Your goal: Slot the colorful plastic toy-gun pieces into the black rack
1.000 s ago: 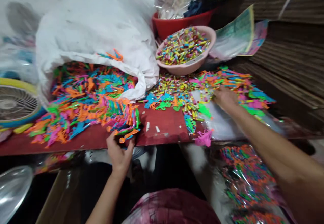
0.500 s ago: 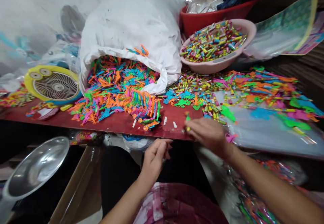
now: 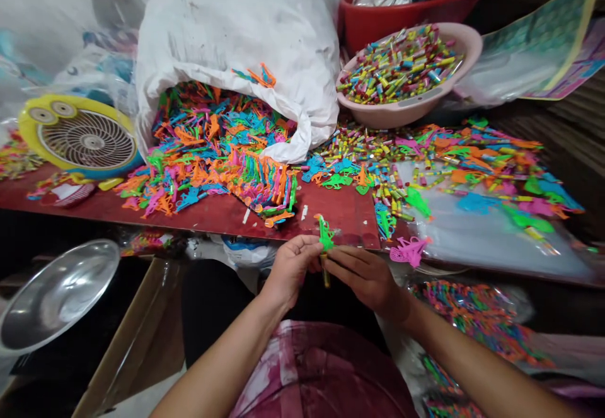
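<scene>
Between my two hands, just past the red table's front edge, is a green plastic piece with a small yellow tube below it. My left hand pinches the green piece from the left. On the other side, my right hand has its fingers closed around the tube's upper part. A pink plastic piece lies at the table edge to the right. Colourful plastic pieces spill from a white sack. A pink basin holds many small coloured tubes.
A yellow fan stands at the left on the red table. Clear plastic sheets lie under loose pieces at the right. A metal bowl is low at the left, and a red basin sits behind the pink one.
My right hand has moved left and down, bringing the green piece and tube to my left hand. My left hand now grips the green piece. The view has shifted slightly.
</scene>
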The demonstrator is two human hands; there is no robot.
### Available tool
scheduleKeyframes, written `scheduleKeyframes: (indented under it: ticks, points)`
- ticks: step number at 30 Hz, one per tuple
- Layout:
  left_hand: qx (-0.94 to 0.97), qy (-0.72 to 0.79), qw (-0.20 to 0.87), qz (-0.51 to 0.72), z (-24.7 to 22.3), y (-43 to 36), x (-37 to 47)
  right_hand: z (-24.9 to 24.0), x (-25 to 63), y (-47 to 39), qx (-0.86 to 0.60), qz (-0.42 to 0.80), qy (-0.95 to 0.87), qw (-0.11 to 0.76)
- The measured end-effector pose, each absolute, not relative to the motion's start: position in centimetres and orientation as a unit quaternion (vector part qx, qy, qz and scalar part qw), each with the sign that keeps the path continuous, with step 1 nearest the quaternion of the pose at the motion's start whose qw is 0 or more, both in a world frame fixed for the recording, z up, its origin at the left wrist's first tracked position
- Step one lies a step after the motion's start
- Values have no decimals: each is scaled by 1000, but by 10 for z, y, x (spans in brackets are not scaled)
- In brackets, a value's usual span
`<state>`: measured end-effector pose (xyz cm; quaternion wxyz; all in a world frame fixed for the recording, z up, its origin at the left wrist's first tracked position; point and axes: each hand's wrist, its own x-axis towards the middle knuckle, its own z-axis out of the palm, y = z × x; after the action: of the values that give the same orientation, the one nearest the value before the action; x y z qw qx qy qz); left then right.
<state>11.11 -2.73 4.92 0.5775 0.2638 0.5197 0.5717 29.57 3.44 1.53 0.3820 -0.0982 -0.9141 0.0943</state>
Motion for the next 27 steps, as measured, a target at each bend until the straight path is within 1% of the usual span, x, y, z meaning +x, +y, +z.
scheduleKeyframes:
  ticks: [4, 7, 9, 11, 15, 18, 22, 24, 27]
  points:
    - [270, 534, 556, 577, 46, -22, 111, 24, 288, 28, -141, 150, -895, 396]
    - [278, 563, 501, 595, 42, -22, 112, 32, 279, 23, -256, 144, -868, 399]
    - [290, 589, 428, 621, 40, -22, 115, 34, 273, 21, -318, 126, -861, 376]
    - [325, 619, 332, 633, 38, -24, 119, 32, 266, 22, -331, 123, -868, 350]
    - [439, 663, 141, 590, 35, -27, 125, 26, 252, 27, -346, 147, -856, 354]
    - [487, 661, 77, 566, 35, -29, 125, 27, 243, 35, -355, 179, -843, 363]
    - [583, 611, 13, 536, 40, -36, 114, 38, 239, 61, -336, 228, -832, 379]
    - [577, 608, -65, 541, 44, -42, 102, 45, 239, 82, -328, 275, -827, 365]
    - [491, 636, -190, 564, 47, -47, 79, 54, 238, 117, -295, 373, -824, 308]
